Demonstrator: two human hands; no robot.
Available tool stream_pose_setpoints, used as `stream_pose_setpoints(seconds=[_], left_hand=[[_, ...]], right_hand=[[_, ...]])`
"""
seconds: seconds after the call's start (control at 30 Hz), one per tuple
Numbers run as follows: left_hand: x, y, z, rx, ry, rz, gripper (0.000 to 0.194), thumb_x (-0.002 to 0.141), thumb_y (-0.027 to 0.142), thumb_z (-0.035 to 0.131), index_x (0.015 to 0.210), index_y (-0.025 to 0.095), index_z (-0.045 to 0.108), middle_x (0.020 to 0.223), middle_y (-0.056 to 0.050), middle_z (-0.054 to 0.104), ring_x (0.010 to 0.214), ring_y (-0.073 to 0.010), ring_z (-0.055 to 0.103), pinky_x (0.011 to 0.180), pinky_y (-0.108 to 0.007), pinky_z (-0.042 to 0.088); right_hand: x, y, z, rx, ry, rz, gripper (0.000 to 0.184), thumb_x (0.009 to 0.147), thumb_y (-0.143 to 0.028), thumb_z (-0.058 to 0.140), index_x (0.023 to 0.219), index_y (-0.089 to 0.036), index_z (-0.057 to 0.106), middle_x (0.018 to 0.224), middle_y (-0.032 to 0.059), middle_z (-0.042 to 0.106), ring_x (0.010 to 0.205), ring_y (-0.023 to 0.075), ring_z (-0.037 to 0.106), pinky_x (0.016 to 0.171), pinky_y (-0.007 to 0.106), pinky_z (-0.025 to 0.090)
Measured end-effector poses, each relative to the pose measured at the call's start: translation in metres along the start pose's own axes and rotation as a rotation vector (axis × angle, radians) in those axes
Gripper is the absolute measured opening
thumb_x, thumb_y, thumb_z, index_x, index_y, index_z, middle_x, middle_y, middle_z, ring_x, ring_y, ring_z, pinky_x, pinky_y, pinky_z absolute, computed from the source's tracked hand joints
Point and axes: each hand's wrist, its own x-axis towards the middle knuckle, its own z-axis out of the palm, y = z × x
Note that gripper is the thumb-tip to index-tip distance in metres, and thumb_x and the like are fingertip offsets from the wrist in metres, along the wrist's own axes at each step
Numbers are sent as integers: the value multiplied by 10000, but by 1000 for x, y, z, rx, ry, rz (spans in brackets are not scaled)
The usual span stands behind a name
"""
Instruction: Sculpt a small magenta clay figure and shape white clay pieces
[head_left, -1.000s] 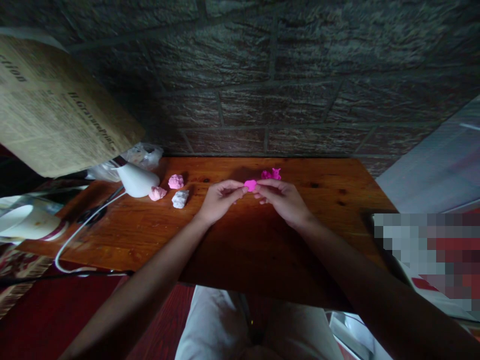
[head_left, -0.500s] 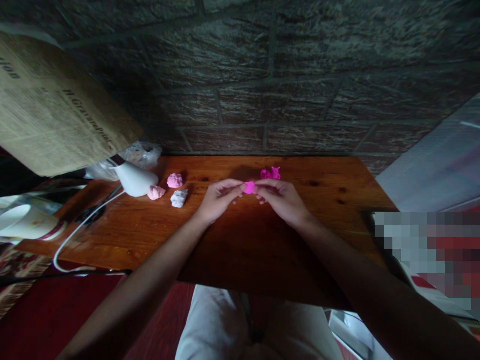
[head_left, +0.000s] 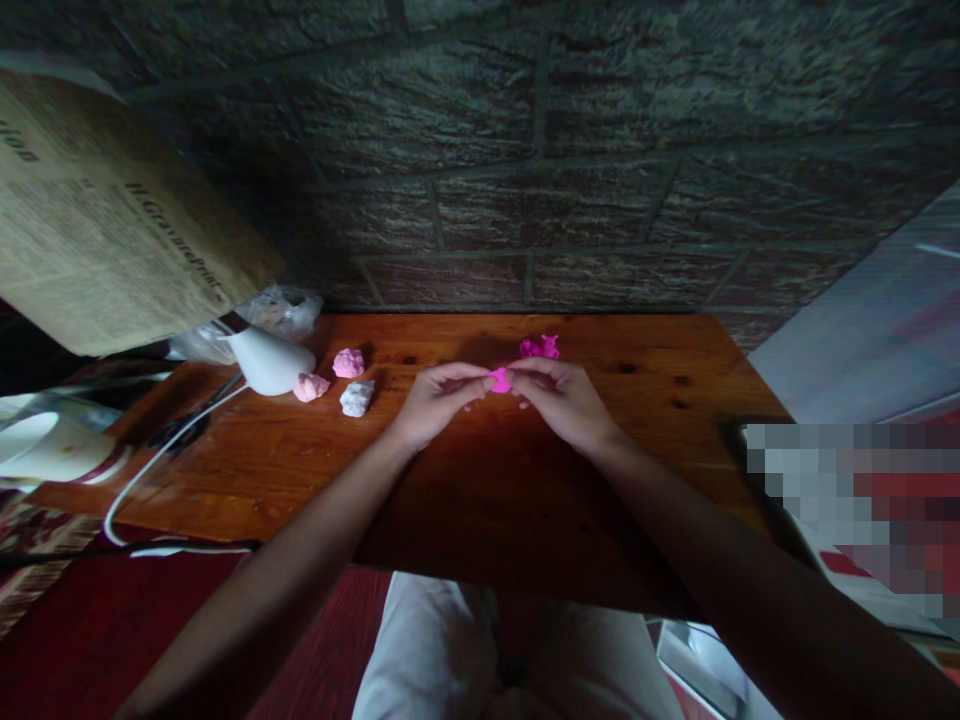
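Observation:
Both my hands meet over the middle of the wooden table [head_left: 487, 480]. My left hand [head_left: 435, 400] and my right hand [head_left: 562, 400] pinch a small bright pink clay lump [head_left: 499, 379] between their fingertips. Most of the lump is hidden by the fingers. Just behind my right hand lie two more bright pink clay pieces [head_left: 540, 347] on the table.
Left of my hands lie a pale pink clay lump [head_left: 349, 362], a second pale pink lump [head_left: 310, 386] and a white lump [head_left: 357, 397]. A white lamp base [head_left: 270, 362] with a cord, a newspaper-print shade [head_left: 112, 240] and a brick wall stand behind.
My fingertips have drawn closer together around the pink lump, so less of it shows. The hands stay in the same place.

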Motion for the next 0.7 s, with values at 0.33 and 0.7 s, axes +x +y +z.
stream_pose_setpoints(seconds=[0.33,0.7], left_hand=[[0,-1,1,-56,-27,27,225,701,309,850,867,173,782,793,-40,763,653,-110,607,567,-216,436],[0,0,-1,-20,-64,1,192,734,329,825,822,167,774,775,-19,733,637,-94,564,584,-218,420]], right_hand=[[1,1,1,25,-17,-51,273,816,-438,709,905,-181,737,787,23,729,679,137,645,612,260,514],[1,1,0,-10,-77,-60,241,832,-417,687,889,-188,735,817,27,728,710,144,651,641,267,517]])
